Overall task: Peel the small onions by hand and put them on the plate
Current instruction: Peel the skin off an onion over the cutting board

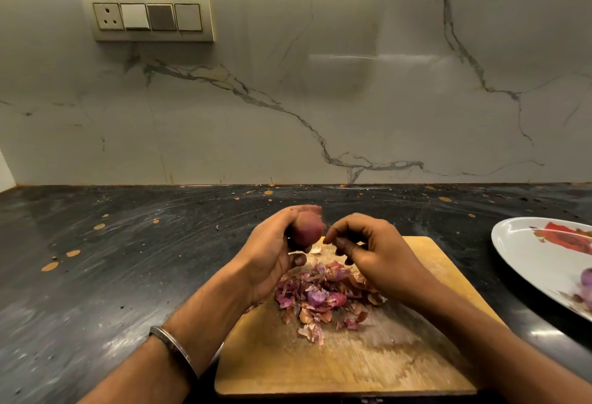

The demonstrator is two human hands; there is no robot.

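Reddish-brown skin covers the onion [306, 231] that the left hand [275, 253] grips, its fingers [299, 211] curled over the top and the thumb tucked beneath. Just beside it the right hand [368, 253] hangs with fingers [333, 234] bent and drawn toward the thumb, close to the onion; whether they pinch a scrap of peel I cannot tell, as motion blur smears the gap. Both hands hover above a wooden board [346, 368], where a heap of peels [320, 298] lies under the wrists, with what look like a couple of purple onions among them. On the dark counter [112, 259] to the right sits a white plate [525, 253], cut off by the frame, with one purple peeled onion [587, 280] at its edge. My guess: the work is partway through, at least one onion is plated, the held one seems barely started, and those in the heap may need peeling or moving too
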